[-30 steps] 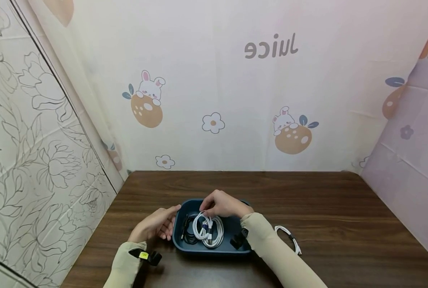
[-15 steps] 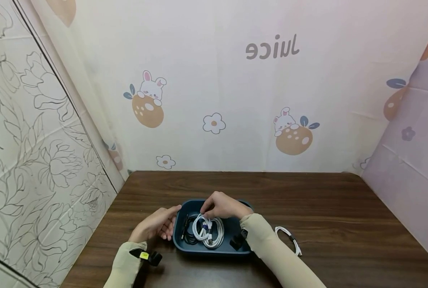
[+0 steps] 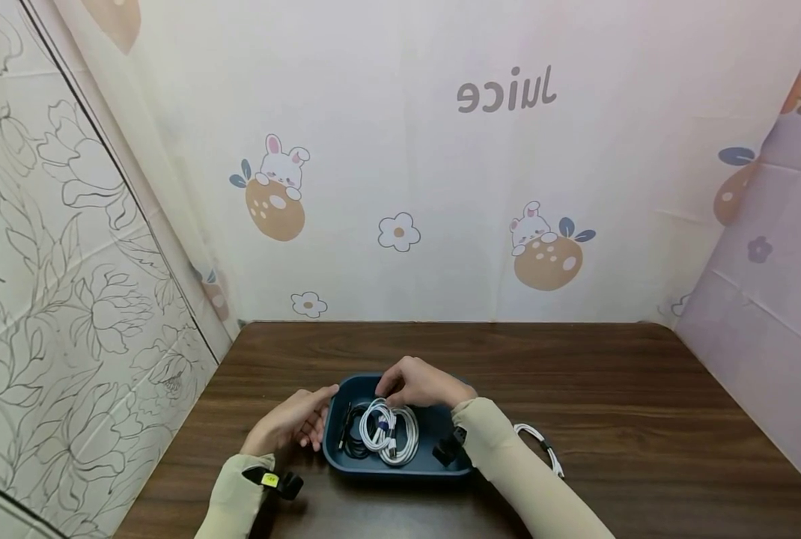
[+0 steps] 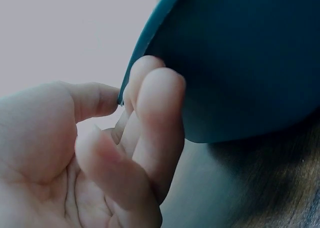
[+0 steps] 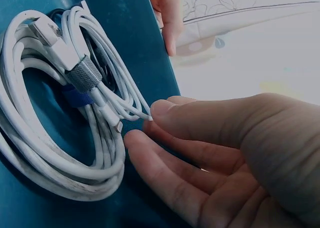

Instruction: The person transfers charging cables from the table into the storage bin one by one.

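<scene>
A dark blue plastic bin sits on the table with two coiled white cables and a black cable inside. My right hand reaches in from above. Its thumb and finger pinch the end of the thinner white cable, which lies partly over the thicker white cable coil. A grey strap and a blue strap bind the coils. My left hand holds the bin's left side, thumb at the rim and fingers against the outer wall.
Another white cable, bound with a dark tie, lies on the brown wooden table to the right of the bin, beside my right forearm. A printed curtain hangs behind the table, with patterned sheets at both sides.
Almost nothing differs. My right hand dips very slightly with the white cable between its fingers, and the left hand stays on the bin.
</scene>
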The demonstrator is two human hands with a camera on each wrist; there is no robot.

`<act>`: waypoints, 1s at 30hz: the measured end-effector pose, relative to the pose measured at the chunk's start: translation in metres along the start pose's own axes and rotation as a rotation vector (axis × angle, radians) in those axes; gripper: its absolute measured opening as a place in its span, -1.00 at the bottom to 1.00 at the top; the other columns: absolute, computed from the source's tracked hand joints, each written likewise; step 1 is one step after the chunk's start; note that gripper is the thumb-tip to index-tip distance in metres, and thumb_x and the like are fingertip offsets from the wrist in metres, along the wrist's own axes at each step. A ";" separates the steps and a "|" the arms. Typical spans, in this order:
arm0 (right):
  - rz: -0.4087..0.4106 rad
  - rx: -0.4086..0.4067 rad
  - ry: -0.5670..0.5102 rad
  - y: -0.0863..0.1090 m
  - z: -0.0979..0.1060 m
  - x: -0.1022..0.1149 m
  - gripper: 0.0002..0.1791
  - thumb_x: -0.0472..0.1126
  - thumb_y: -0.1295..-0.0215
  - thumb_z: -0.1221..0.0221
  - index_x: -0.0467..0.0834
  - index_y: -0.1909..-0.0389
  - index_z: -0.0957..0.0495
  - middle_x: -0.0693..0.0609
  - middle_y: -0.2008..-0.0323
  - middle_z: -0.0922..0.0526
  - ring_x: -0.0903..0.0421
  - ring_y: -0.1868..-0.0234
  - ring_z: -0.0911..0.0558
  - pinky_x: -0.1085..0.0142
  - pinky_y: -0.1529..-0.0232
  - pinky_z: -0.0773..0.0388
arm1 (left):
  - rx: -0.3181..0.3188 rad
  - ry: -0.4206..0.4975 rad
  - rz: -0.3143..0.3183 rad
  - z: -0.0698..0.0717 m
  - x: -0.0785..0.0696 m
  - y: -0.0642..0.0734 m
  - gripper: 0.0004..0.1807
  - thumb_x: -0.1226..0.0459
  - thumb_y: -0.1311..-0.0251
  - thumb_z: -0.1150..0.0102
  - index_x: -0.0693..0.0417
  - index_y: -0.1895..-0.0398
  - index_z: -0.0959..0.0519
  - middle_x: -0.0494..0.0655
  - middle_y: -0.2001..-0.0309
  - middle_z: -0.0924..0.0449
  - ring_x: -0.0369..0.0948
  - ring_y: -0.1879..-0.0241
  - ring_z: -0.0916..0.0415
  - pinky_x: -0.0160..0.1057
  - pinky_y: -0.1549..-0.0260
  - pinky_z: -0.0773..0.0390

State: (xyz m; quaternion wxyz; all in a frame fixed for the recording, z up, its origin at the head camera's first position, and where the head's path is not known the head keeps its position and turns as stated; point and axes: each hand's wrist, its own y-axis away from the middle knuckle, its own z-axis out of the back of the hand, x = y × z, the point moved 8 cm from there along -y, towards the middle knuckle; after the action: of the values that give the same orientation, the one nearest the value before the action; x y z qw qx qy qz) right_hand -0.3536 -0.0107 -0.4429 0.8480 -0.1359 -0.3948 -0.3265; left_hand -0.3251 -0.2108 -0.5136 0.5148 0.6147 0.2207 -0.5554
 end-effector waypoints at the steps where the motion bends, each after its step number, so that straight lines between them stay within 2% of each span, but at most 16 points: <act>1: 0.000 -0.001 0.003 0.001 0.001 0.001 -0.75 -0.39 -0.35 -0.31 -0.26 -0.02 -0.72 -0.05 0.08 -0.77 0.11 0.12 -0.72 0.36 0.13 -0.68 | 0.000 -0.002 -0.002 0.000 0.000 0.000 -0.29 -0.27 -0.48 0.09 0.06 0.65 -0.54 -0.15 0.71 -0.56 -0.28 0.74 -0.55 -0.42 0.76 -0.46; 15: 0.020 -0.030 0.016 0.018 0.027 0.006 -0.74 -0.34 -0.36 -0.32 -0.22 -0.04 -0.71 -0.05 0.04 -0.76 0.02 0.03 -0.72 0.31 0.08 -0.70 | 0.008 -0.011 -0.005 -0.001 0.000 0.001 -0.29 -0.26 -0.49 0.11 0.06 0.64 -0.55 -0.16 0.71 -0.56 -0.28 0.74 -0.54 -0.41 0.76 -0.45; 19: 0.021 -0.060 0.030 0.025 0.038 0.005 -0.75 -0.31 -0.38 -0.31 -0.18 -0.04 -0.72 -0.01 0.03 -0.77 0.07 0.03 -0.74 0.28 0.05 -0.71 | 0.005 -0.015 -0.003 0.000 0.001 0.001 -0.28 -0.28 -0.48 0.10 0.06 0.64 -0.55 -0.16 0.71 -0.56 -0.28 0.74 -0.54 -0.41 0.76 -0.45; 23: 0.021 -0.096 0.028 0.033 0.052 0.003 -0.77 -0.29 -0.39 -0.31 -0.12 -0.03 -0.73 -0.07 0.01 -0.76 0.05 0.02 -0.75 0.24 0.04 -0.73 | -0.001 -0.018 -0.002 0.001 0.001 0.001 -0.28 -0.28 -0.48 0.10 0.07 0.64 -0.55 -0.15 0.71 -0.56 -0.28 0.74 -0.54 -0.41 0.76 -0.45; 30: 0.014 -0.175 0.053 0.056 0.078 -0.005 -0.77 -0.24 -0.40 -0.31 -0.05 -0.04 -0.72 -0.05 0.01 -0.76 0.11 0.05 -0.73 0.25 0.04 -0.70 | 0.002 -0.022 -0.002 0.000 -0.002 0.001 -0.29 -0.27 -0.49 0.10 0.06 0.64 -0.54 -0.14 0.71 -0.57 -0.27 0.73 -0.56 -0.42 0.76 -0.46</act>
State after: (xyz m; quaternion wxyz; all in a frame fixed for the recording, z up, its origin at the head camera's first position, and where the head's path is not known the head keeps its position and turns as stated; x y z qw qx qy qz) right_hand -0.3641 0.0717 -0.3939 0.8452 -0.2037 -0.3411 -0.3574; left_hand -0.3245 -0.2102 -0.5114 0.5162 0.6087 0.2150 -0.5629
